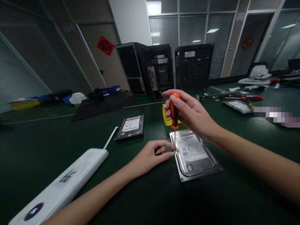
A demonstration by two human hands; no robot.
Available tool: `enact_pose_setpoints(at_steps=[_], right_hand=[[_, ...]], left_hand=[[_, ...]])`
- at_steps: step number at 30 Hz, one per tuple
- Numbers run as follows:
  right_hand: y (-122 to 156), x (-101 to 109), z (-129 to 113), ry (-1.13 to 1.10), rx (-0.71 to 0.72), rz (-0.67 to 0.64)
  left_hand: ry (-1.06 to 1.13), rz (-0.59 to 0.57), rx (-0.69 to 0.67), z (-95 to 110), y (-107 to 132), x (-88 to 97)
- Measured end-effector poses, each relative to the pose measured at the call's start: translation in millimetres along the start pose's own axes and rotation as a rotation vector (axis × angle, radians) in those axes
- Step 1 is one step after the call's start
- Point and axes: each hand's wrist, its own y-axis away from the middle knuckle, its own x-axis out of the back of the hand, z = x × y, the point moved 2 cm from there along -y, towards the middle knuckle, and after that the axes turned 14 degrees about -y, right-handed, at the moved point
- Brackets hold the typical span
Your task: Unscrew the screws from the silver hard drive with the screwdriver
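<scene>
A silver hard drive (194, 153) lies flat on the green table, label side up. My right hand (187, 109) is closed round the orange and black handle of a screwdriver (174, 109). The screwdriver stands nearly upright, its thin shaft reaching down to the drive's left edge. Beside that tip, the thumb and index finger of my left hand (154, 154) come together in a pinch at the edge of the drive. Whatever lies between those fingertips is too small to make out. A yellow object (167, 117), partly hidden, sits behind my right hand.
Another hard drive (130, 126) lies to the left, near a white power bank (67, 181) with a short white strap. Black computer cases (161, 68) stand at the back. Further right are a third drive (239, 106), red-handled pliers (254, 98) and a pixelated patch.
</scene>
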Motion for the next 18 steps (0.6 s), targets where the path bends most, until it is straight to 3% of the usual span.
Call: enact_pose_setpoints(at_steps=[18], right_hand=[[-0.7, 1.5, 1.4, 0.006, 0.035, 0.019]], left_hand=[[0.113, 0.079, 0.022, -0.6, -0.9, -6.0]])
